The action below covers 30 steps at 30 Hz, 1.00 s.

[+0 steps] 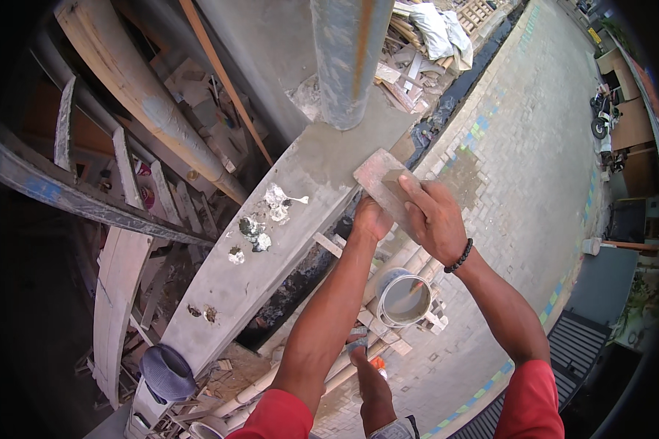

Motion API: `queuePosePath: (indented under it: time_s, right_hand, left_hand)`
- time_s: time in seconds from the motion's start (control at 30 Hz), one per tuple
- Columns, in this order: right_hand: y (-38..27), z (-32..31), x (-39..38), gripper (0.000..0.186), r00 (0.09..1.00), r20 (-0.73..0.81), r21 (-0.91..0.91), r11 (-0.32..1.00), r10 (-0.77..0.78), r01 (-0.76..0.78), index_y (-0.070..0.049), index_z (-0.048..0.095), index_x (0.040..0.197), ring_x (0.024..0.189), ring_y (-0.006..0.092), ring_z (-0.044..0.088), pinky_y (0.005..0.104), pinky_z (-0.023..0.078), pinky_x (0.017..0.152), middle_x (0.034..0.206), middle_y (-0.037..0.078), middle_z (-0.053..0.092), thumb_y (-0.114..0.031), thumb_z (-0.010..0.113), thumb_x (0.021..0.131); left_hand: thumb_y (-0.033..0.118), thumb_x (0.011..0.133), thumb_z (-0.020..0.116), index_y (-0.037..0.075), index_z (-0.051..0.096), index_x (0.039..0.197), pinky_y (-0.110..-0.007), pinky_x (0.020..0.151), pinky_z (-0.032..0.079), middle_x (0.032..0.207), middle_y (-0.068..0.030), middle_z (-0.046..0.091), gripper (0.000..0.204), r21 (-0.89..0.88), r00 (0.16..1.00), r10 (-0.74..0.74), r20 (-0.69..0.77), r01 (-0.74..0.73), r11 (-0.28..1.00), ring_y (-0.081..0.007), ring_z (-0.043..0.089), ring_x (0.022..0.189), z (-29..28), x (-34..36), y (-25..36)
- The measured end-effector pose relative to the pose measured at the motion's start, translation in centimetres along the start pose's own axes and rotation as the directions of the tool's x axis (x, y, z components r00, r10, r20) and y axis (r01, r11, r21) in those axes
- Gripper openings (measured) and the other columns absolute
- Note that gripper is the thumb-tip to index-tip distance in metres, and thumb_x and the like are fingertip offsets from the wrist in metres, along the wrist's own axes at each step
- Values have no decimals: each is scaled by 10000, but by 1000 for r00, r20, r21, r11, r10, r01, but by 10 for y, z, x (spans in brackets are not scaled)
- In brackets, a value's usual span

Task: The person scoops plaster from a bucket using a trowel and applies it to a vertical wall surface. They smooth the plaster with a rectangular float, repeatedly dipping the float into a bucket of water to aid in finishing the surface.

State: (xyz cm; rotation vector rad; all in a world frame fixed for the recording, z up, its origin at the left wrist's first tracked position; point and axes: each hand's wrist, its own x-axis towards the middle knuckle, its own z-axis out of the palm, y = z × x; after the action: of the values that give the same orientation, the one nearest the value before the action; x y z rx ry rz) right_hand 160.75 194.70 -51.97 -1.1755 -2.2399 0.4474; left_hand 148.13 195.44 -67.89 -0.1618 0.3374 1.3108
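My right hand (436, 223) is shut on the block handle of a flat, mortar-stained float (377, 167), tilted above the edge of a long grey concrete beam (311, 168). My left hand (371, 219) is just below and left of it, fingers curled and partly hidden behind the float; what they grip is unclear. The beam carries a damp grey patch and lumpy white and dark patches (260, 238). Below my hands, a bucket of grey slurry (404, 296) rests among wooden pieces and pale poles.
A dark trench (285, 300) runs beside the beam. My foot is low between my arms. Left are wooden formwork (117, 293), poles and a grey cloth item (165, 369). A round column (344, 58) and rubble stand ahead. Right is a paved lane (512, 183) with a parked motorbike (604, 117).
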Motion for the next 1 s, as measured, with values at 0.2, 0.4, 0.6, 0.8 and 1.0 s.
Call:
queuePosePath:
  time_s: [0.2, 0.4, 0.6, 0.8, 1.0]
  right_hand:
    - [60, -8, 53, 463, 972, -198, -161, 974, 126, -159, -37, 574, 1264, 785, 337, 523, 426, 435, 736, 814, 153, 536, -15, 581, 801]
    - [-16, 23, 20, 476, 997, 71, -33, 999, 43, -40, -53, 576, 1271, 809, 327, 509, 395, 440, 779, 875, 162, 521, 9, 598, 800]
    - [-9, 3, 15, 464, 993, -114, 6, 1000, 26, -25, -50, 574, 1269, 844, 320, 509, 395, 426, 767, 882, 144, 528, 9, 578, 809]
    - [38, 13, 37, 468, 983, -149, -140, 982, 107, -128, -52, 557, 1282, 799, 330, 492, 419, 410, 731, 849, 150, 519, -7, 580, 816]
    - [-26, 22, 12, 518, 972, 145, 30, 983, -184, 182, -89, 568, 1295, 846, 308, 483, 386, 415, 784, 983, 133, 553, 17, 598, 788]
  left_hand:
    - [-65, 855, 401, 237, 41, 1522, -437, 1016, 338, 1451, -139, 407, 816, 276, 990, -46, -136, 83, 957, -297, 446, 1257, 43, -10, -13]
    - [219, 977, 462, 192, 206, 1494, -426, 1035, 410, 1431, -144, 424, 577, 21, 995, 6, 95, -8, 1000, -278, 453, 1272, -4, 0, -6]
    - [120, 926, 514, 214, 208, 1495, -446, 1043, 390, 1440, -117, 440, 652, 282, 997, 55, 57, -69, 957, -255, 437, 1294, 3, -5, -2]
    - [25, 889, 447, 228, 266, 1467, -417, 1014, 325, 1402, -90, 480, 640, 279, 997, 6, -83, 17, 960, -234, 466, 1224, 26, -6, -13]
    - [398, 996, 394, 104, 352, 1429, -406, 1064, 377, 1397, -100, 466, 526, 257, 955, 26, 294, -105, 961, -232, 482, 1236, 9, -19, -5]
